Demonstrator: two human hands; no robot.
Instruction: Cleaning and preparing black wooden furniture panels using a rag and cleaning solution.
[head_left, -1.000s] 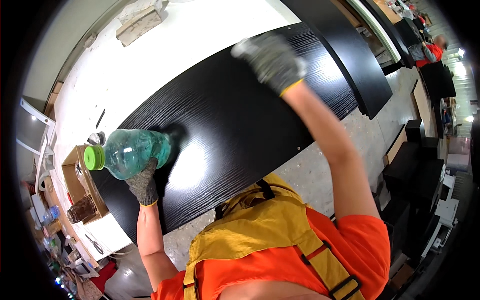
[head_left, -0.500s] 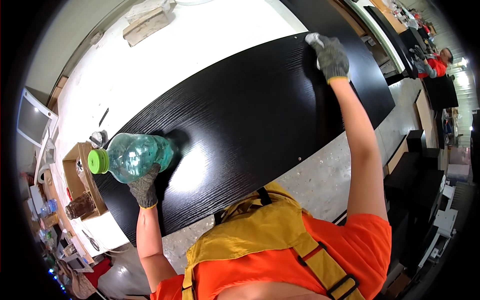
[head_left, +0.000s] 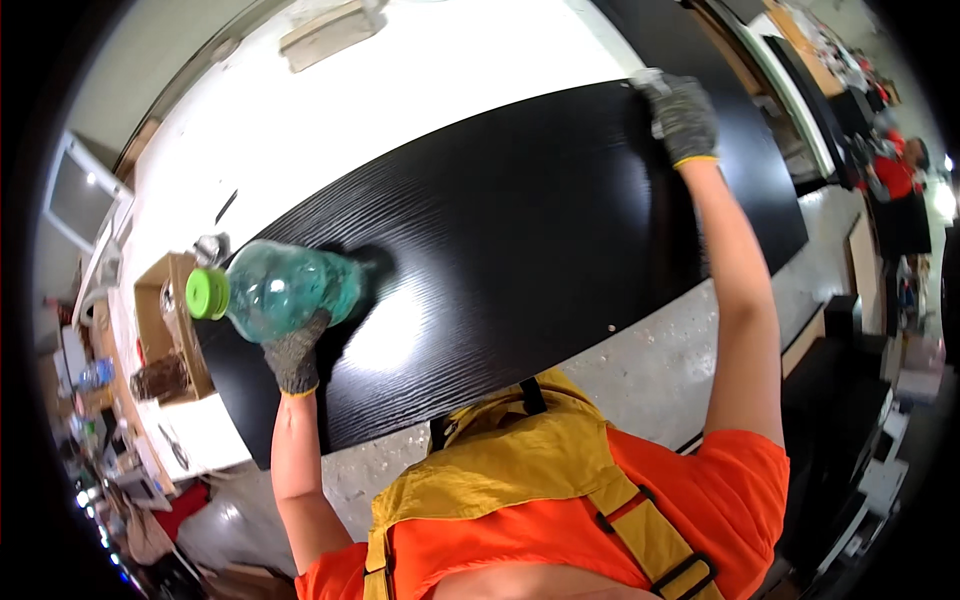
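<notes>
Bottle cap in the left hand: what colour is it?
Bright green, on a clear teal-tinted bottle; cap shows in the head view.

Left hand (head_left: 293, 358), gloved, has its fingers curled in a grip; right hand (head_left: 686, 117) reaches far forward, arm outstretched.

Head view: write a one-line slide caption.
Gloved left hand grips a green-capped bottle; right hand presses a black panel.

**Bright overhead light, strong fisheye bend**

Light falls from above and the scene is well lit. A soft white glare patch sits on the black panel (head_left: 500, 230) beside the green bottle (head_left: 285, 290), which casts a dark shadow to its right. The white bench (head_left: 400, 90) is nearly washed out. Edges curve sharply and fade into black corners; the far right is blurred.
</notes>
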